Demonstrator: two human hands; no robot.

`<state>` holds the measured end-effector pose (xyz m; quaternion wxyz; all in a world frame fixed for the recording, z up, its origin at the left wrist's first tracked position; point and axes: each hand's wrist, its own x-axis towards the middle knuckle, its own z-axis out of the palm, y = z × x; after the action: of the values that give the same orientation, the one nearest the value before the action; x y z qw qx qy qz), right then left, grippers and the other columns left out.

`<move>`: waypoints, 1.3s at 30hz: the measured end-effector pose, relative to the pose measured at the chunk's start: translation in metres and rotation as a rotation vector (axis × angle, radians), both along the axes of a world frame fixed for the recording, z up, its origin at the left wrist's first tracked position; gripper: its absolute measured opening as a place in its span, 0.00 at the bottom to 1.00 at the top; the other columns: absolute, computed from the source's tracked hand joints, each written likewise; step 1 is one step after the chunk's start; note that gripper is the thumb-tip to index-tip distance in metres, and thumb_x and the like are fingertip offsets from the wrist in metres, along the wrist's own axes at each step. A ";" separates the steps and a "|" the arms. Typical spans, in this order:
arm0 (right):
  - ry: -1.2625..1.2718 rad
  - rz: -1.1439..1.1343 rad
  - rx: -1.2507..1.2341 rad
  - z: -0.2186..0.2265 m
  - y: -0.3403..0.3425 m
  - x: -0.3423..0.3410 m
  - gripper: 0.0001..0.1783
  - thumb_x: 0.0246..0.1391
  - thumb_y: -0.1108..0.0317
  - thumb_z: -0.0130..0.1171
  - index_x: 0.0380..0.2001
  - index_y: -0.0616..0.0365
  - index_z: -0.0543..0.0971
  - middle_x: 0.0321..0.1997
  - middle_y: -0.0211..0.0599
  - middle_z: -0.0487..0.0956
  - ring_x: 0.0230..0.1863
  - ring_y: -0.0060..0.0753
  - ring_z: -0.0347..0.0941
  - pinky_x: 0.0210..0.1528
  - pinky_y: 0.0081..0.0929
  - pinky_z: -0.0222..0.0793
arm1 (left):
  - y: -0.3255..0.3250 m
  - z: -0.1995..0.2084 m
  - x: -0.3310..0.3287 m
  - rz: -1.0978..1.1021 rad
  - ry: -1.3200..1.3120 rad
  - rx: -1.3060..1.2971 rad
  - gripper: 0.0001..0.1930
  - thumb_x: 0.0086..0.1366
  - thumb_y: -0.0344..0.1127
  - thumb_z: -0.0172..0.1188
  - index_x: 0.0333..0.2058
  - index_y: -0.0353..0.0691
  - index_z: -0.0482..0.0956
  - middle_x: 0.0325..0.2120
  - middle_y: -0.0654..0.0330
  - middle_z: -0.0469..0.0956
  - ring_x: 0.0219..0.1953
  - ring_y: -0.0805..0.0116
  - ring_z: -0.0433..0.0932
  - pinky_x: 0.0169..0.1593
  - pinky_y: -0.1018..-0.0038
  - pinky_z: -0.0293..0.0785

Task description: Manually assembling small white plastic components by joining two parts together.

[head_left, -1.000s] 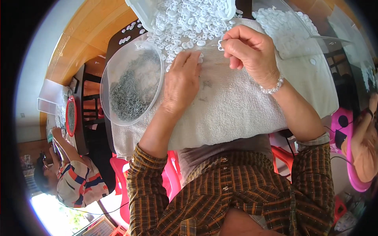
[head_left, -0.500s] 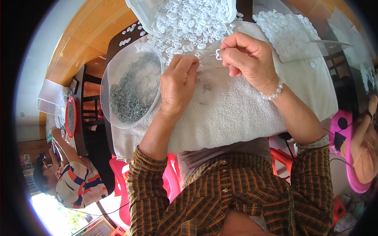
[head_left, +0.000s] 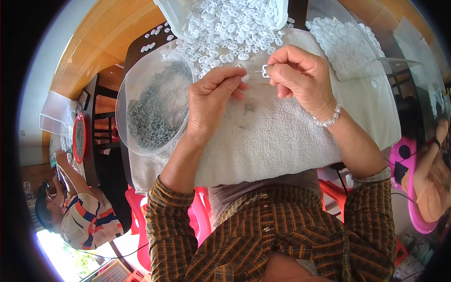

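My right hand [head_left: 303, 80] pinches a small white plastic piece with holes [head_left: 265, 71] between thumb and index finger. A thin screw [head_left: 258, 71] sticks out of that piece toward my left hand [head_left: 213, 96]. The left fingers are closed in a pinch, with a bit of a white plastic piece [head_left: 245, 78] showing at their tips; the rest is hidden. Beside my left wrist stands a round clear tub [head_left: 120, 120] of grey screws [head_left: 152, 124]. Beyond both hands, many loose two-holed white pieces [head_left: 235, 28] spill from a tipped white bin [head_left: 167, 19].
A beige towel [head_left: 291, 141] covers the dark table, with a few screws [head_left: 249, 108] lying on it. A clear box [head_left: 383, 61] of white pieces stands at the far right. One person [head_left: 89, 211] works at the left; another person's arm [head_left: 430, 164] shows at the right.
My left hand has turned slightly and its fingertips have shifted right. The right hand has moved a little right and down, still pinching the white piece with the screw.
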<state>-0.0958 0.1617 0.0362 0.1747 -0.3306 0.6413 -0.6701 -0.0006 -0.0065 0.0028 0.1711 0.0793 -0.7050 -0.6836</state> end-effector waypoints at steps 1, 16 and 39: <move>-0.005 -0.010 0.001 0.001 0.001 0.000 0.05 0.50 0.71 0.58 0.24 0.61 0.77 0.18 0.26 0.75 0.15 0.10 0.67 0.16 0.10 0.62 | 0.000 0.001 0.000 -0.004 -0.001 0.003 0.09 0.62 0.24 0.54 0.42 0.33 0.77 0.31 0.58 0.80 0.27 0.73 0.77 0.29 0.79 0.73; 0.030 0.014 -0.009 -0.001 0.003 -0.002 0.04 0.51 0.72 0.57 0.27 0.60 0.77 0.19 0.28 0.76 0.15 0.12 0.68 0.16 0.10 0.59 | 0.000 -0.003 0.001 0.034 -0.071 -0.287 0.08 0.58 0.28 0.61 0.36 0.32 0.78 0.31 0.60 0.77 0.26 0.72 0.73 0.29 0.78 0.69; -0.138 0.102 -0.030 -0.005 -0.002 0.004 0.07 0.53 0.68 0.57 0.29 0.62 0.77 0.23 0.31 0.79 0.18 0.14 0.72 0.16 0.11 0.61 | 0.004 0.013 0.006 -0.262 -0.266 0.625 0.06 0.62 0.29 0.55 0.36 0.34 0.78 0.28 0.61 0.79 0.24 0.77 0.73 0.27 0.82 0.68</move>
<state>-0.0917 0.1596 0.0316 0.2472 -0.3186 0.6000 -0.6910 0.0054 -0.0024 0.0159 -0.0434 0.1251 -0.4823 -0.8659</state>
